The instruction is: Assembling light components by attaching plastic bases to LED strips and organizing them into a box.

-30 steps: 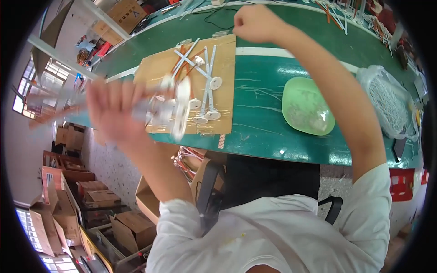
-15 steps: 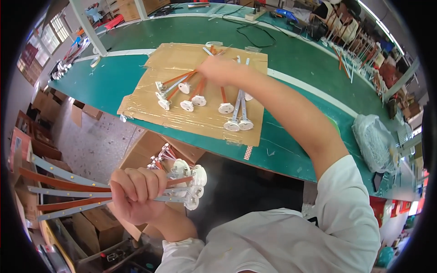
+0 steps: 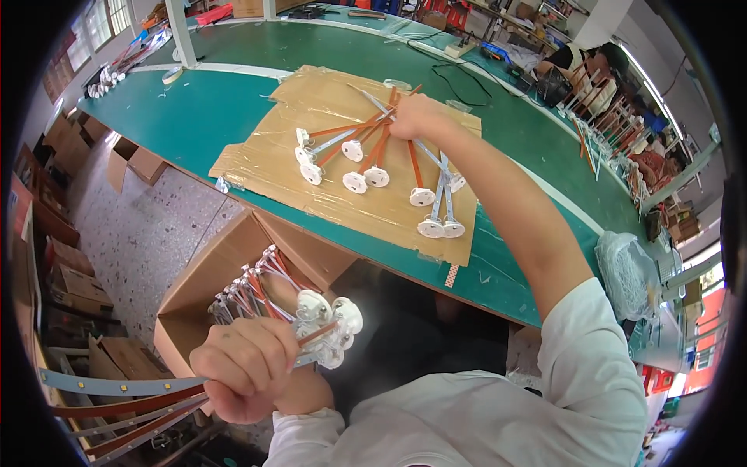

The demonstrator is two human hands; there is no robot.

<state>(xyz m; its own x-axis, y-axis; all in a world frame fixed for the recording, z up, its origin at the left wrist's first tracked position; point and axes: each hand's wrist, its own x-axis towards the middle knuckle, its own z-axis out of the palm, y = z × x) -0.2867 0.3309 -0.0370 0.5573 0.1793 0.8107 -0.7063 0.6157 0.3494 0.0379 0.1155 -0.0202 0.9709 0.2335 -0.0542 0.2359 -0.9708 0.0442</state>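
Observation:
My left hand (image 3: 245, 366) is closed round a bundle of LED strips (image 3: 124, 387), some grey with small yellow chips, some brown. Their white round end caps (image 3: 334, 325) poke out in a cluster past the thumb side, and the long tails trail off to the left. Over the tabletop my right arm reaches out, and my right hand (image 3: 416, 117) pinches more LED strips (image 3: 379, 142) where they cross; the fingertips are partly hidden. These strips fan out towards me on a cardboard sheet (image 3: 288, 194), each ending in a white round cap (image 3: 355, 183).
The cardboard lies on a green table (image 3: 202, 117). Below its near edge stands an open carton (image 3: 183, 327) holding more bundled strips (image 3: 257, 284). A clear plastic bag (image 3: 626, 276) sits at the right, a black cable (image 3: 459, 93) at the back. Another person (image 3: 595, 74) is at the far right.
My view has shifted, bringing more of the carton into sight. My left hand has tilted with its bundle, the tails now lower. My right hand stays at the far part of the strips on the cardboard.

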